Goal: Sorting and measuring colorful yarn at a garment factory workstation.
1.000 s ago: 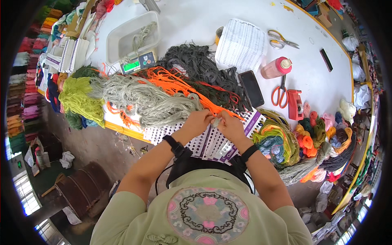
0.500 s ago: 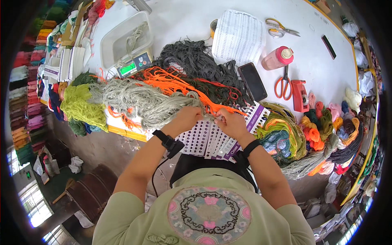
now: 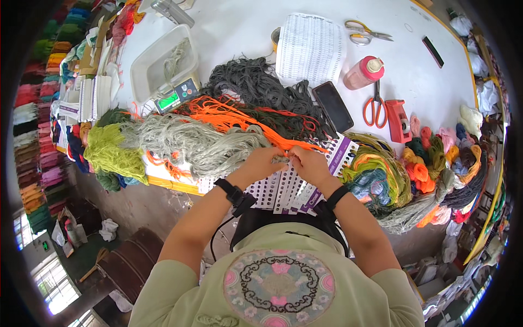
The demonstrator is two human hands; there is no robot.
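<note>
My left hand (image 3: 263,164) and my right hand (image 3: 308,165) are closed in pinches close together at the table's near edge. A short bit of grey thread (image 3: 281,159) shows between their fingertips; the exact grip is partly hidden. Below them, white cards with rows of punched holes (image 3: 262,189) and purple bands fan out over the edge. To the left of my left hand lies a big loose bundle of light grey thread (image 3: 218,150). Bright orange thread (image 3: 239,117) runs just beyond both hands, over dark green strands.
Dark grey thread (image 3: 256,76), a phone (image 3: 332,107), red-handled scissors (image 3: 375,109), a red tape dispenser (image 3: 399,121) and a pink bottle (image 3: 364,74) lie farther back. A scale (image 3: 177,95) with a clear bin (image 3: 158,60) stands left. Coloured skeins (image 3: 376,169) crowd the right edge.
My left hand has moved slightly right and nearer to me, away from the grey bundle. My right hand stays almost in place. The whole view has shifted a little.
</note>
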